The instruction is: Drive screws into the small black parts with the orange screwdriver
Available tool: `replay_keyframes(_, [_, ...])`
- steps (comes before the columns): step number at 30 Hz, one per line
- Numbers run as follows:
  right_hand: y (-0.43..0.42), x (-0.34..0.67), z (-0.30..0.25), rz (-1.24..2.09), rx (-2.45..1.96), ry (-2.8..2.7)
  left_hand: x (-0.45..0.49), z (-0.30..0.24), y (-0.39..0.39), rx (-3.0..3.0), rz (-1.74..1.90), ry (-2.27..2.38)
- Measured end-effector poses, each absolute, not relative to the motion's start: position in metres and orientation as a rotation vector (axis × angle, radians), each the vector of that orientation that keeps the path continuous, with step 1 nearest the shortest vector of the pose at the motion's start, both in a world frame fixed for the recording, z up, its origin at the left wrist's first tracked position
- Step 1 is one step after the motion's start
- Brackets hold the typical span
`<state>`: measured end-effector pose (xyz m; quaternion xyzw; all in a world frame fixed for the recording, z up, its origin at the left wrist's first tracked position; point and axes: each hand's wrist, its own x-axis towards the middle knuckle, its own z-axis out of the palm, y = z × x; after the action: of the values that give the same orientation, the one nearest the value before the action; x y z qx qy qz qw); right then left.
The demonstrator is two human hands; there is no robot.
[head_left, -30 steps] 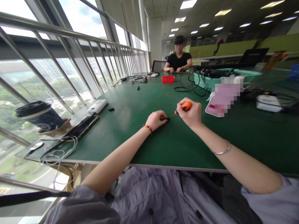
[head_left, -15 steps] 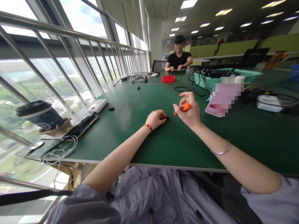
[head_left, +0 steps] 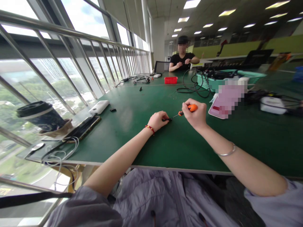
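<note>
My left hand rests on the green table, its fingers closed on a small black part whose kind I cannot make out. An orange and black screwdriver is gripped by its handle in my right hand, fingers wrapped round it. Its thin metal shaft slants down to the left, and the tip meets or nearly meets the black part. My left fingers partly cover that part.
Left lie a white power bank, a small black piece, a dark phone and a tilted cup. Ahead are a red tray and a seated person. A teal basket and pink phone lie right.
My right hand has closed its raised fingers round the screwdriver handle and shifted slightly right. My left hand stays put. The person opposite has lifted both hands from the table.
</note>
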<state>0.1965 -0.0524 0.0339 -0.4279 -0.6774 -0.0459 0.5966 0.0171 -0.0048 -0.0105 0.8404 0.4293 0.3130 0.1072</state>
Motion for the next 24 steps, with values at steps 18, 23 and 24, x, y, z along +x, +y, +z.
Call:
replay_keyframes(18, [-0.0536,0.197,0.0352,-0.102,-0.91,-1.588,0.017,-0.0101,-0.0052,2.445,0.935,1.266])
replay_keyframes(23, [-0.0531,0.1959,0.034,-0.106,-0.929,-1.613,0.017,-0.0103,-0.0045,2.441,0.94,1.263])
replay_keyframes(24, [-0.0529,0.1956,0.0339,-0.104,-0.937,-1.615,0.017,-0.0103,-0.0045,2.439,0.943,1.261])
